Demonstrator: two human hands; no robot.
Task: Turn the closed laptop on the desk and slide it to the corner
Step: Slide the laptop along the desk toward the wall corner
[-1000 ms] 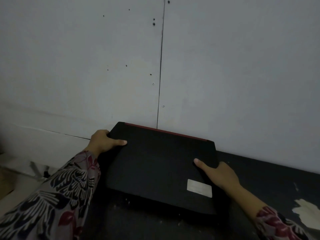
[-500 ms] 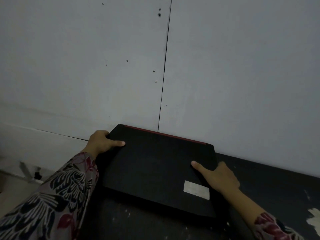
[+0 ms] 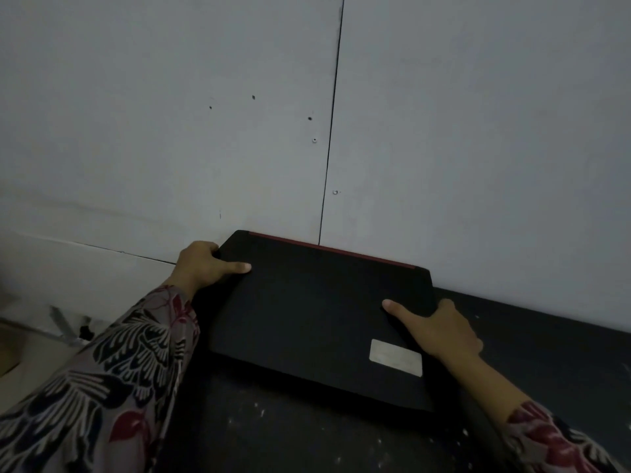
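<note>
A closed black laptop [image 3: 314,312] with a red strip along its far edge and a pale rectangular sticker near its front right lies flat on the dark desk [image 3: 546,363], its far edge against the wall. My left hand [image 3: 208,264] grips the laptop's far left corner, thumb on the lid. Over on the right edge, my right hand [image 3: 440,329] holds the laptop, thumb pressed on top.
A pale grey panelled wall [image 3: 444,131] with a vertical seam rises right behind the laptop. The desk's left edge runs beside the laptop, with the floor [image 3: 30,353] below. White flecks dot the desk's front surface.
The laptop with both hands on it has edged slightly left and toward the wall; both grips are unchanged.
</note>
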